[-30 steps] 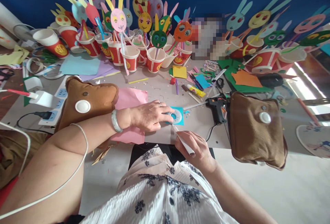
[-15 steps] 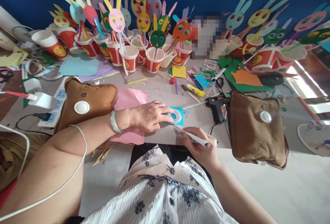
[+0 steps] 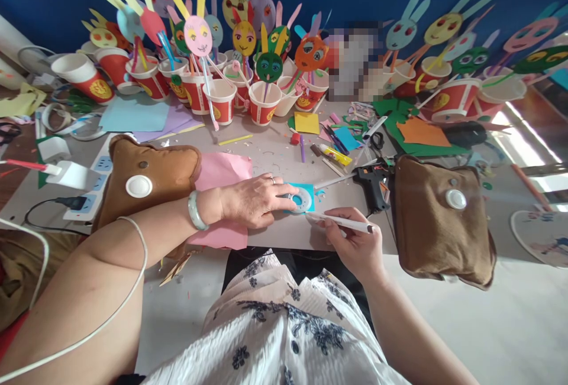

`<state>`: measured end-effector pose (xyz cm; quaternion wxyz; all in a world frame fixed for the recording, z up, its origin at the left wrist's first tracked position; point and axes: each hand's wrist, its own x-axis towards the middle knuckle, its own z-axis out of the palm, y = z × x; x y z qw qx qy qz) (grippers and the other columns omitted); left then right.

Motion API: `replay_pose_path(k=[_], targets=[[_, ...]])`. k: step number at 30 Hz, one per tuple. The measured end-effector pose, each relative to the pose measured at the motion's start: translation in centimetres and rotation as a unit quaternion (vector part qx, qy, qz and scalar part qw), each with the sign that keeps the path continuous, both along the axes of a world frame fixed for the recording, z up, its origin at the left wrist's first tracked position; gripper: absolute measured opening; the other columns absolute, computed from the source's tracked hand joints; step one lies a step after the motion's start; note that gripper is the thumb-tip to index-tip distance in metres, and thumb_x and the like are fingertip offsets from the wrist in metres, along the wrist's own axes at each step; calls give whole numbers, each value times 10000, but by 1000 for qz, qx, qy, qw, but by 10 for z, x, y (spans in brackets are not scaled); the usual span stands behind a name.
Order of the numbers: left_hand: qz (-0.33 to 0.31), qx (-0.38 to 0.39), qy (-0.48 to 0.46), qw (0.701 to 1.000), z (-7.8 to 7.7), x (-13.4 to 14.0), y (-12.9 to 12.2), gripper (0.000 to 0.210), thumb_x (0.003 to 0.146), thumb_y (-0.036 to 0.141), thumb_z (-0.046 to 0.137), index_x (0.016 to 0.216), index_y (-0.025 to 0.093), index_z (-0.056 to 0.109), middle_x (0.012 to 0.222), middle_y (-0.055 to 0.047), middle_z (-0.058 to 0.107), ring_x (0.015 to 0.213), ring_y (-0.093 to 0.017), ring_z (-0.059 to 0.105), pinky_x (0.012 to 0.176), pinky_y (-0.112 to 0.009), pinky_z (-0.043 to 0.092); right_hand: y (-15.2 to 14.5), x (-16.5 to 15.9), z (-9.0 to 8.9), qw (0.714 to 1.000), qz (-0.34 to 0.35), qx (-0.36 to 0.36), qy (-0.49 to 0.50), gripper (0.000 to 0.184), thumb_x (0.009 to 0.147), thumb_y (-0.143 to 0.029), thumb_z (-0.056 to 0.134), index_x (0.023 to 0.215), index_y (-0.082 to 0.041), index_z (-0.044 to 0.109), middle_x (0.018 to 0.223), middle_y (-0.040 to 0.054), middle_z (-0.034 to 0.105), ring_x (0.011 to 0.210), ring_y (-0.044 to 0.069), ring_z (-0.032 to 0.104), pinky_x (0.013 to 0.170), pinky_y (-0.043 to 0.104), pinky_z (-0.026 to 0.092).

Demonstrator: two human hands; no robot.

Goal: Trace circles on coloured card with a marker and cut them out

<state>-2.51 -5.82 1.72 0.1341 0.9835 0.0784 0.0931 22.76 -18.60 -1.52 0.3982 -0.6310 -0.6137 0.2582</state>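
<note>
My left hand (image 3: 255, 200) lies palm down with its fingers stretched out. Its fingertips press on a white ring (image 3: 306, 200), which lies flat on a small square of bright blue paper (image 3: 311, 188). Blue shows through the hole of the ring. In my right hand (image 3: 358, 250) is a white pen (image 3: 348, 222), held at a low slant between thumb and fingers. The pen's tip points left, close to the lower right edge of the ring; whether it touches the paper I cannot tell. Pink paper (image 3: 225, 169) lies partly under my left wrist.
Brown cushion-like pouches (image 3: 444, 231) lie at both sides. A black glue gun (image 3: 374, 187) rests right of the blue paper, near a yellow glue tube (image 3: 336, 154). Paper cups (image 3: 265, 104) with rabbit-faced figures line the back. A white cable (image 3: 133, 290) crosses my left arm.
My right hand has moved slightly right, and the pen now lies flatter, its tip further along the ring's lower right edge. My left hand stays on the ring.
</note>
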Motion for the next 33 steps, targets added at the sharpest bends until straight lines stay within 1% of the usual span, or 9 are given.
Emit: replay_pose_path(k=[3, 8, 14, 20, 26, 30, 33], targets=[[1, 1, 7, 1000, 1, 1, 0, 498, 811, 118, 601, 1296, 215, 666, 1477, -112, 575, 1085, -281, 593, 998, -453, 467, 4, 1, 2, 999, -9, -25, 19, 239, 921, -433, 651, 922, -196, 678, 715, 58, 755, 467, 152, 619, 449, 271, 488], [4, -3, 10, 1000, 2, 1, 0, 477, 792, 109, 604, 1250, 220, 676, 1461, -108, 582, 1053, -271, 596, 974, -451, 477, 9, 3, 8, 998, -14, -50, 28, 228, 907, -428, 650, 901, -201, 658, 596, 20, 694, 482, 163, 626, 471, 269, 487], [3, -4, 3, 1000, 3, 0, -1, 483, 806, 100, 587, 1270, 219, 650, 1469, -108, 571, 1053, -264, 595, 980, -446, 476, 19, 3, 14, 999, -24, -42, 23, 200, 898, -394, 627, 896, -195, 652, 643, 31, 716, 469, 150, 604, 469, 270, 471], [-3, -7, -4, 1000, 3, 0, -1, 462, 833, 103, 571, 1279, 206, 634, 1476, -115, 564, 1100, -259, 609, 1009, -428, 470, 27, 0, 24, 998, -24, -48, 14, 197, 879, -385, 623, 870, -191, 652, 608, 23, 706, 451, 154, 618, 468, 267, 464], [3, -15, 2, 1000, 0, -1, -1, 516, 822, 109, 560, 1319, 232, 618, 1521, -98, 533, 1173, -272, 612, 1028, -438, 465, 33, 0, 21, 998, -40, -48, 29, 194, 860, -374, 632, 875, -182, 657, 633, 33, 713, 440, 150, 604, 451, 266, 458], [2, -32, 6, 999, 0, -1, -1, 573, 812, 94, 545, 1364, 238, 597, 1548, -98, 513, 1266, -276, 582, 1064, -443, 452, 37, -2, 19, 997, -26, -44, 49, 198, 866, -370, 630, 887, -177, 667, 663, 24, 710, 456, 127, 580, 466, 255, 459], [6, -40, 15, 999, 2, -1, -1, 594, 813, 96, 549, 1389, 235, 588, 1569, -103, 492, 1268, -280, 583, 1072, -451, 452, 39, -4, 20, 996, -14, -55, 73, 209, 873, -380, 627, 904, -176, 664, 646, 11, 696, 465, 126, 582, 468, 248, 459]])
